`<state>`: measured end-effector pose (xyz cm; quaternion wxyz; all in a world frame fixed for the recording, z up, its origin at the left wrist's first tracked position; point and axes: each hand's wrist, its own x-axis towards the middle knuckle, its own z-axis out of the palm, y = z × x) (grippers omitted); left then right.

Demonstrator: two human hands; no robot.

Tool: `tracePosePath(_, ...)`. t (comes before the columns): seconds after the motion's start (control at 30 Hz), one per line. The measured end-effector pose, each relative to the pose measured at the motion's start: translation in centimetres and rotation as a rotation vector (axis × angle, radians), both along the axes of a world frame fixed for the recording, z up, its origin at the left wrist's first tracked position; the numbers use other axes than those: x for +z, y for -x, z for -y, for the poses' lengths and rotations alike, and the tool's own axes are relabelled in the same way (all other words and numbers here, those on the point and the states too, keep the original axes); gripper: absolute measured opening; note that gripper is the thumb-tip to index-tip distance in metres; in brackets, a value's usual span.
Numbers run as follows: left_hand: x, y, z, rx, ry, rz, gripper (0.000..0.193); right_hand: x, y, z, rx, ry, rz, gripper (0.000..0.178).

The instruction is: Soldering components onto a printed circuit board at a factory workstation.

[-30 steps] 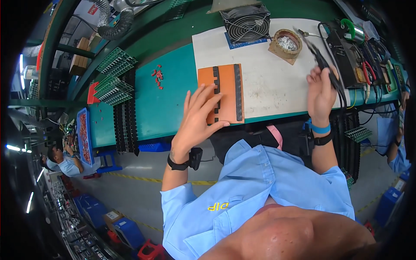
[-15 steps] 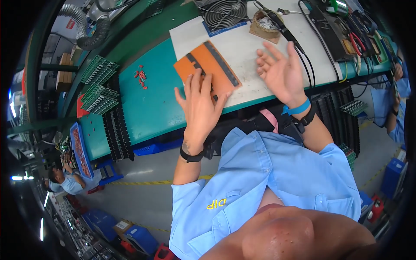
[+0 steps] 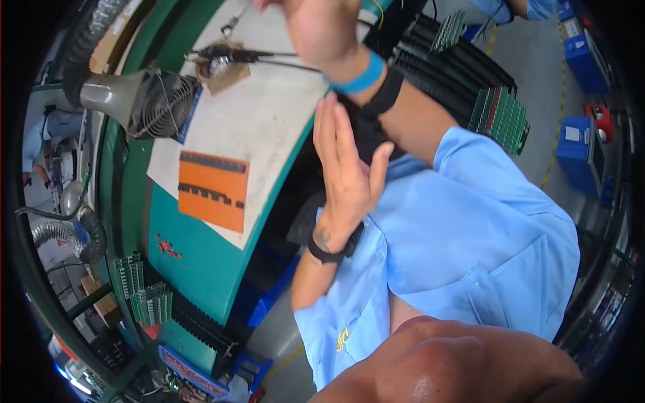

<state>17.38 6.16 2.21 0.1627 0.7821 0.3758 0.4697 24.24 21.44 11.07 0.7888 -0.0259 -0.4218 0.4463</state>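
My left hand (image 3: 346, 158) is raised past the bench's near edge, in front of my shirt, fingers stretched out and holding nothing. My right hand (image 3: 324, 30) reaches across the upper edge of the picture; its fingers are mostly cut off there, so what they do is hidden. A blue band circles that wrist, and both wrists wear black straps. On the bench lies an orange board (image 3: 211, 180) with dark strips across it, apart from both hands. Small red parts (image 3: 167, 247) are scattered on the green mat (image 3: 195, 269) beside it.
A fan (image 3: 164, 104) with a wire guard stands at the bench's back. Near it are a small round container (image 3: 218, 64) and black cables (image 3: 269, 55). Green circuit boards (image 3: 151, 303) stand beside a black rack (image 3: 195, 319). More boards (image 3: 498, 119) and black racks (image 3: 430, 77) are to my right.
My view has swung to the right. The left hand has come off the orange board and back toward my body. My right hand has moved to the upper edge of the picture.
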Motion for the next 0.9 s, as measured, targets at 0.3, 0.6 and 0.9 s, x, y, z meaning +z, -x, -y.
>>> tracePosePath(0.3, -1.8, -1.6, 1.8, -0.15, 0.569, 0.562, 0.087, -2.5, -3.9, 0.5, -0.227, 0.006, 0.323, 0.035)
tracePosePath(0.6, -2.2, 0.2, 3.5, -0.324, 0.839, 0.488, 0.083, -2.8, -2.9, 6.1, -0.049, -0.042, 0.471, 0.028)
tracePosePath(0.9, -1.5, 0.7, 1.0, -0.526, 0.663, 0.363, 0.042, -1.5, -7.8, 5.8, 0.461, 0.282, -0.156, 0.042)
